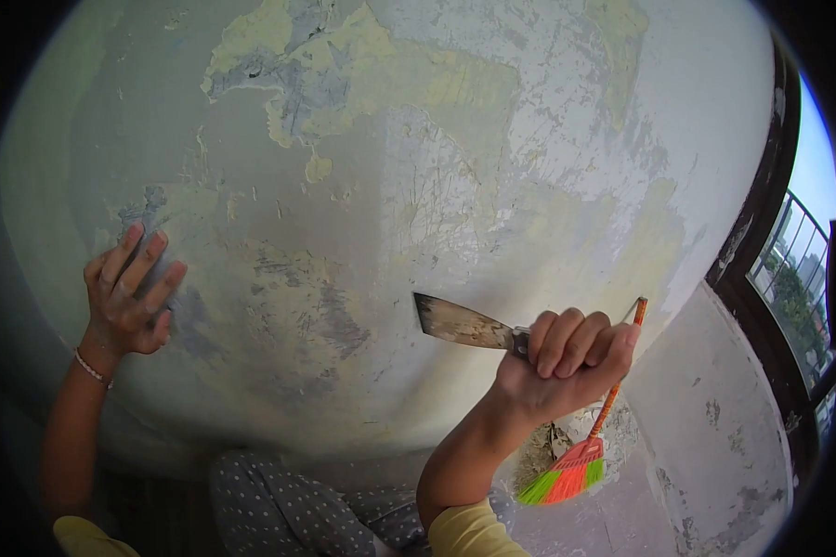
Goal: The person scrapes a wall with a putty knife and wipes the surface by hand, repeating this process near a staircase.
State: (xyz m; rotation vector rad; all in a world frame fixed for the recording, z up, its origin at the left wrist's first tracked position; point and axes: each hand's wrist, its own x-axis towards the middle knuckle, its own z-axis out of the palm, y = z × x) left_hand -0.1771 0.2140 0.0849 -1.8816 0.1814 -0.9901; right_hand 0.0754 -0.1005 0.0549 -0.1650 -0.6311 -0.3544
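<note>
My right hand (571, 357) is closed around the dark handle of a scraper (464, 323), whose wide, stained blade points left in front of the wall. On the left, my left hand (132, 292) is raised at the wall (344, 204) with its fingers spread and nothing in it. The wall's paint is patchy, with peeled yellowish areas and grey scuffs. Behind my right hand a small broom (567, 473) with green and orange bristles leans on its orange handle, part of which the hand hides.
A dark-framed window (799, 251) with a railing outside is at the right. Below it runs a pale, chipped wall section (715, 399). My bent legs in dotted grey trousers (288, 511) show at the bottom.
</note>
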